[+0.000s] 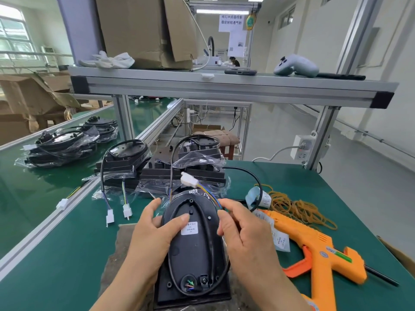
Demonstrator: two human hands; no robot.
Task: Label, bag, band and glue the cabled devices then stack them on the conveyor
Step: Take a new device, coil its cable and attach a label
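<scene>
Black oval plastic device [193, 245] is gripped at nine o'clock by left hand [152, 232]; coloured wires [210, 196] are pinched by fingers [233, 205] of right hand [244, 234].

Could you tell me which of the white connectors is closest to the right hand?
The white connector just beyond the device that the left hand grips; its coloured wires run to the pinching right hand. Others lie farther left.

bare table [74, 261] is lying open near left; a glue gun [314, 250] and rubber bands [298, 209] are crowding the right; bagged devices [179, 173] are blocking the far side.
</scene>
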